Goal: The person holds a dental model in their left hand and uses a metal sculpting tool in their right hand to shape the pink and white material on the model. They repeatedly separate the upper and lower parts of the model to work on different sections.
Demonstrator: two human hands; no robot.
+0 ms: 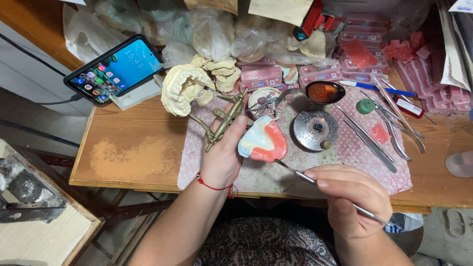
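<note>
- Across the middle of the view runs the wooden bench (133,157), its right half covered by a pink dotted cloth (345,162) on which most of the tools lie.
- At the back of the bench, crumpled clear plastic bags (212,29) pile up beside stacks of pink wax sheets (345,69) on the right.
- Propped on a white block at the left rear, a smartphone (116,69) leans with its screen lit.
- Near it, a cream plaster jaw model (180,88) sits mounted in a brass-coloured articulator (224,118), tilted up off the bench.
- The left hand (224,155), with a red string at the wrist, has its fingers closed round a denture model with pink wax and a pale blue-white base (262,142), held just above the cloth; the thumb lies against the articulator frame.
- The right hand (352,194) has its fingers pinched shut on a thin metal wax-carving tool (315,182), whose tip touches the lower edge of the pink wax.
- Behind the denture model stands a round metal burner (315,130), and behind that a spoon with amber melted wax (322,92).
- To the right lie several steel hand instruments (374,145), a small green cap (365,106) and a blue pen (377,88).
</note>
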